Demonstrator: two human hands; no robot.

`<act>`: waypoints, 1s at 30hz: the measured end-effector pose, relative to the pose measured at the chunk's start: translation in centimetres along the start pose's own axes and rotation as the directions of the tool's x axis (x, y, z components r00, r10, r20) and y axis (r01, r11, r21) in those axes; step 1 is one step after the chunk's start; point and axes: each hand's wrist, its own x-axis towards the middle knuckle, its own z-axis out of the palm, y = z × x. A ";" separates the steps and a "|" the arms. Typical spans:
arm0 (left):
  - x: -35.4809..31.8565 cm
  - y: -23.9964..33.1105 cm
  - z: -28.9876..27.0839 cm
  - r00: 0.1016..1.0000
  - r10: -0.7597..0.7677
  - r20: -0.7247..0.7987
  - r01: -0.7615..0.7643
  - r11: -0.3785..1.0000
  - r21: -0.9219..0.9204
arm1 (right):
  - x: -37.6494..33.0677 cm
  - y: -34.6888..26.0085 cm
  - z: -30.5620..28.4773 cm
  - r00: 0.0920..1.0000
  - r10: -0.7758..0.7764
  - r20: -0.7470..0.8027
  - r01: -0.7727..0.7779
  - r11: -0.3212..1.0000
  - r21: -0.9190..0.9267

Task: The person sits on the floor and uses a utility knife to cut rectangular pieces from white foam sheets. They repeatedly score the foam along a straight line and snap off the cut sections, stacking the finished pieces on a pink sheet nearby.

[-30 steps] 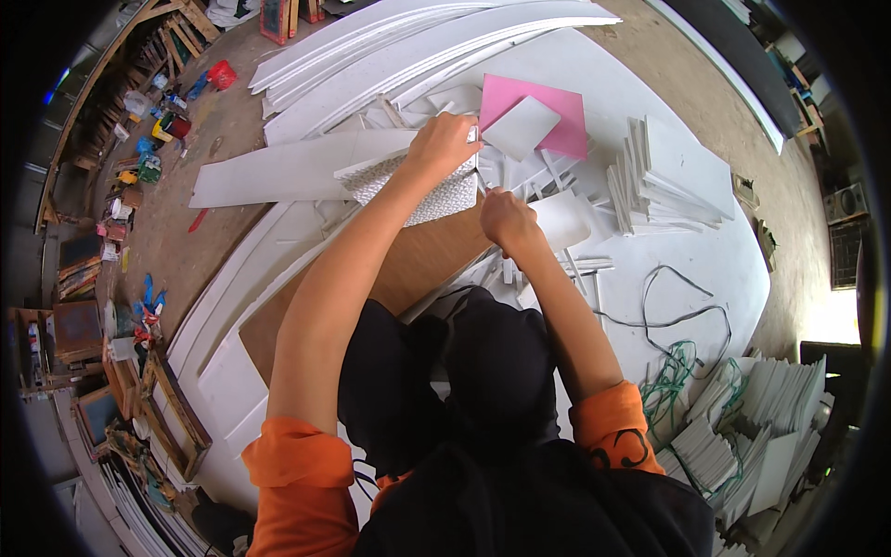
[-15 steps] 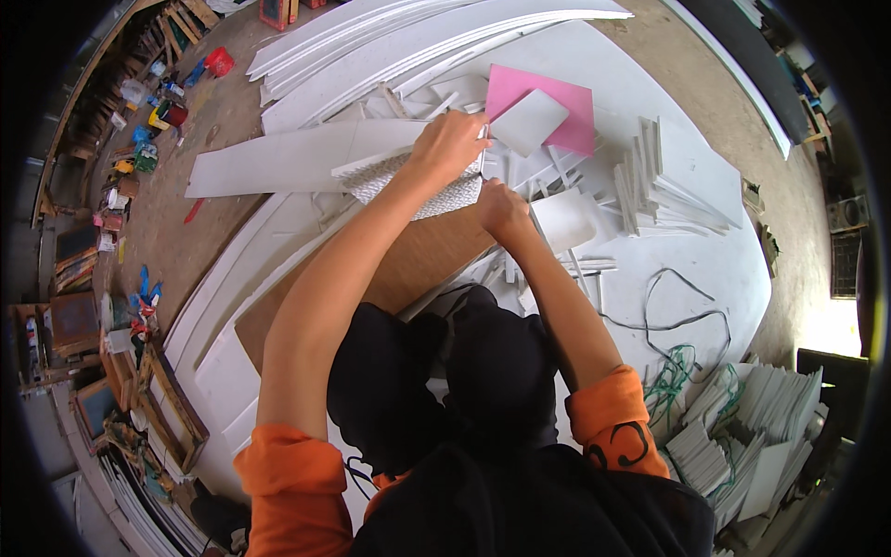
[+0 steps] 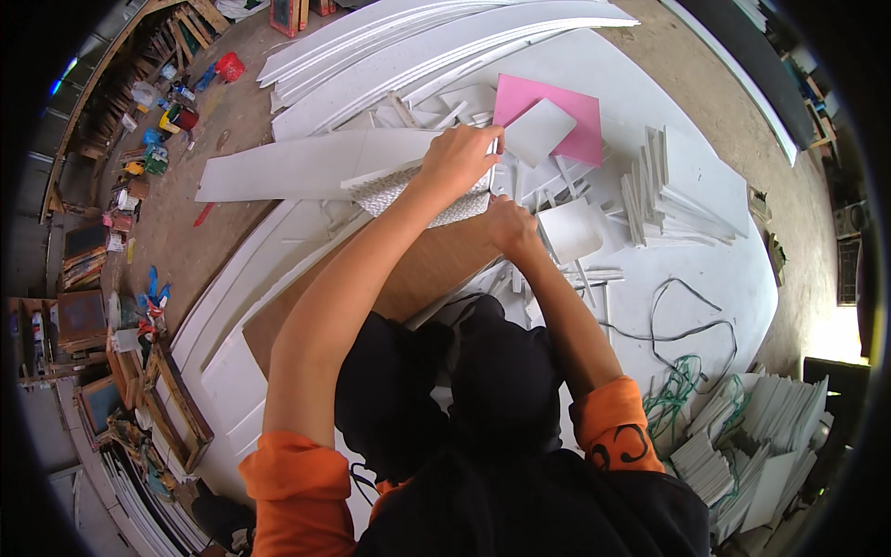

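My left hand (image 3: 459, 160) is closed over the right end of a white piece with a rough, ridged side (image 3: 427, 200), its fingers curled round the edge. Just below that end, my right hand (image 3: 512, 226) is a fist. A small thin tip shows between its fingers and the white piece, but what it holds is too small to make out. Under the piece lies a brown board (image 3: 418, 269). Behind my left wrist stretches a long white panel (image 3: 288, 167). Beyond my hands, a white square plate (image 3: 538, 130) overlaps a pink sheet (image 3: 583, 116).
White offcuts and strips (image 3: 594, 276) lie around my right hand. A stack of white sheets (image 3: 701, 186) leans to the right, near a dark cord (image 3: 687, 325) and green string (image 3: 682, 385). Long white panels (image 3: 445, 46) are piled at the far side. Pots and frames crowd the left floor.
The whole view has shifted slightly. My right hand has come a little nearer to me along the end of the white piece, while my left hand keeps its hold.
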 end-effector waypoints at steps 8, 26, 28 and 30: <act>0.2 -0.6 0.7 0.999 0.003 -0.046 -0.002 0.999 0.032 | -2.0 1.0 -1.6 0.990 -0.038 0.137 0.025 0.995 0.095; 0.1 -0.2 0.7 0.997 -0.063 0.036 0.063 0.998 0.014 | 2.2 1.0 4.4 0.975 0.133 0.179 -0.144 0.988 0.049; 0.2 -0.3 0.7 0.999 -0.030 0.027 0.030 1.000 0.000 | 2.5 1.1 4.5 0.972 0.128 0.196 -0.138 0.990 0.038; 0.1 -0.4 0.8 1.000 -0.002 0.014 0.002 1.000 -0.004 | 2.7 1.5 4.6 0.975 0.117 0.188 -0.122 0.992 0.015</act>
